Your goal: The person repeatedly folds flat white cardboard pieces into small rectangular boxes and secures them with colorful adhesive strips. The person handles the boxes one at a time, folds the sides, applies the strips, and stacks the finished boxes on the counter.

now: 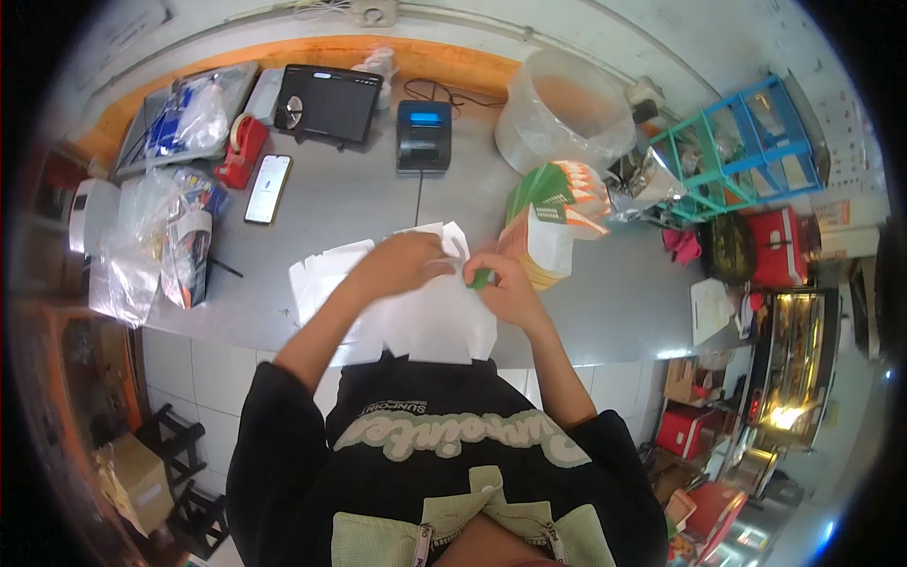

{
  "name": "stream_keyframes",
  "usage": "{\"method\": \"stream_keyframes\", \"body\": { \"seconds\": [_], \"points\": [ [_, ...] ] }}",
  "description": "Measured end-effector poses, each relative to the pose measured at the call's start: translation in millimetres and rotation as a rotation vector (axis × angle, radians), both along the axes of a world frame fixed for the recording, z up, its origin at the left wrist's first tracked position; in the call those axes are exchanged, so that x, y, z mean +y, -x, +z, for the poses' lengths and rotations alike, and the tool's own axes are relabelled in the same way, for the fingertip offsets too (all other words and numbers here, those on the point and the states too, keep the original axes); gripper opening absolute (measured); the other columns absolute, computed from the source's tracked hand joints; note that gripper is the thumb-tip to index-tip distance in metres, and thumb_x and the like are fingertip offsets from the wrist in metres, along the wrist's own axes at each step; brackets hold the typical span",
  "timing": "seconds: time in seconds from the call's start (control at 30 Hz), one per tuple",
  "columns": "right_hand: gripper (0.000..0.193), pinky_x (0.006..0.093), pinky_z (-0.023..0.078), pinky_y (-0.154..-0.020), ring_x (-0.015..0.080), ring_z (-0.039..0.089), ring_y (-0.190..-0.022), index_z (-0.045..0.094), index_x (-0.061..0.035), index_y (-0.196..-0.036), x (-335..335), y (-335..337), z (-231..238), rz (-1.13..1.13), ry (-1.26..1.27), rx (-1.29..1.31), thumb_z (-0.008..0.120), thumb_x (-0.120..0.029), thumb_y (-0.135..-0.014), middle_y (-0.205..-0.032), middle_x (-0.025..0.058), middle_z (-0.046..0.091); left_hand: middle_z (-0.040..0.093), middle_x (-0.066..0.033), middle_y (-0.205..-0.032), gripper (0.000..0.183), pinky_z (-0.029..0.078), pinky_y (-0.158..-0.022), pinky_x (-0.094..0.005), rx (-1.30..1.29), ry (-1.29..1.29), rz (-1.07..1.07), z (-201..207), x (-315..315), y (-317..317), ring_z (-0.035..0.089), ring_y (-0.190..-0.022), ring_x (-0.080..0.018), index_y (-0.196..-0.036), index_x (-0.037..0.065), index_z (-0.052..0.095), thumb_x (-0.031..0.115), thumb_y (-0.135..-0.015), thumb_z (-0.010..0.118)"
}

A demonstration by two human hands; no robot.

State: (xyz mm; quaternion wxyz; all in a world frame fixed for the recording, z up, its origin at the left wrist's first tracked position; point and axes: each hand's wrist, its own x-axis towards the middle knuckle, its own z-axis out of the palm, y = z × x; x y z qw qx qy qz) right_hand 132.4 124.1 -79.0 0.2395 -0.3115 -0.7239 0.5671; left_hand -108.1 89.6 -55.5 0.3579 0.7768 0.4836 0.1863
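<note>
A partly folded cardboard food box [439, 317], white inside, lies at the table's front edge against my shirt. My left hand [406, 263] reaches over its far side, fingers curled closed on a raised white flap near the middle. With closed fingers, my right hand [503, 285] pinches the box's far right corner, where a bit of green outer side shows. The box's other half, with its cut flaps, spreads out to the left under my left forearm. Just beyond my right hand stands a stack of flat box blanks [546, 241], printed green and orange.
On the metal table [359, 180] lie a lit phone [269, 189], a red tape dispenser [242, 151], a black tablet [329, 104] and a small printer [424, 137]. Plastic bags [156, 227] sit left. A clear tub [562, 113] and a blue-green rack [742, 151] stand back right.
</note>
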Motion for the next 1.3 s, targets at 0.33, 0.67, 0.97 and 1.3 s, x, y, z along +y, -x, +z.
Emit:
{"method": "stream_keyframes", "body": {
  "seconds": [0.33,0.67,0.97,1.3],
  "points": [
    [0.017,0.0325,0.05,-0.089,0.0273,0.067,-0.099,0.065,0.001,-0.098,-10.0,2.1,30.5,-0.167,-0.337,-0.022,0.054,0.006,-0.087,-0.115,0.0149,0.07,0.065,-0.016,-0.129,0.011,0.048,-0.096,-0.0362,-1.017,0.083,0.453,-24.9,-42.3,-43.8,0.062,-0.116,-0.0201,-0.108,0.004,0.059,0.012,-0.1,0.06],
    [0.013,0.0359,0.054,-0.09,0.0296,0.069,-0.104,0.061,0.0016,-0.105,-32.4,33.2,41.5,-0.346,-0.225,0.171,0.061,-0.004,-0.094,-0.125,0.018,0.067,0.053,-0.0193,-0.145,0.011,0.041,-0.106,-0.0316,-1.133,0.305,0.681,16.2,-39.9,-57.3,0.054,-0.129,-0.0196,-0.099,0.001,0.065,0.011,-0.098,0.063],
    [0.015,0.0311,0.057,-0.085,0.0167,0.069,-0.097,0.064,0.0012,-0.104,-42.2,46.1,30.7,-0.471,0.098,0.437,0.069,-0.002,-0.09,-0.119,0.0152,0.069,0.057,-0.0245,-0.138,0.009,0.053,-0.094,-0.0347,-0.168,-0.591,0.609,5.7,-47.2,-59.4,0.069,-0.109,-0.0251,-0.087,0.001,0.056,-0.002,-0.092,0.062],
    [0.051,0.0344,0.047,-0.091,0.0222,0.061,-0.106,0.044,0.0021,-0.144,-8.1,47.7,21.0,-0.352,-0.102,0.007,0.057,-0.018,-0.099,-0.127,0.0202,0.058,0.046,-0.0132,-0.134,0.047,0.03,-0.111,-0.0363,-0.913,0.133,0.784,31.0,-51.8,-40.6,0.037,-0.131,-0.0198,-0.141,0.009,0.038,0.03,-0.102,0.052]
  ]
}}
